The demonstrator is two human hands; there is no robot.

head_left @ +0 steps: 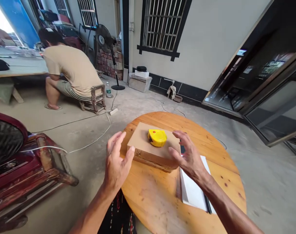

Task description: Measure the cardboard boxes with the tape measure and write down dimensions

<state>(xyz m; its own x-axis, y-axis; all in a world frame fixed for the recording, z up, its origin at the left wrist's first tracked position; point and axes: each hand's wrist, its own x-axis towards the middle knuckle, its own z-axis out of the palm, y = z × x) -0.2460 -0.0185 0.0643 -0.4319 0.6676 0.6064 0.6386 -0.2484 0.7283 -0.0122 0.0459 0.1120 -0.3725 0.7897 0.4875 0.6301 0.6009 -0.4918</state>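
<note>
On a round wooden table [157, 198] lies a brown cardboard box [138, 139], and a yellow tape measure [158, 137] rests on its top. My left hand [117, 159] is at the box's left side, thumb and fingers apart, holding nothing. Over the box's right edge is my right hand [188, 154], its fingers spread and also free of any object. Whether either hand touches the cardboard I cannot tell. Partly under my right forearm lies an open notebook [193, 191] with a black pen [207, 203] on it. A dark object beyond the right hand is mostly hidden.
A person [70, 68] sits on a small wooden chair [97, 97] by a long table at the left. A floor fan [104, 37], a water bottle [108, 90] and cables with a power strip [113, 111] are on the floor. A red fan [14, 156] stands close at my left.
</note>
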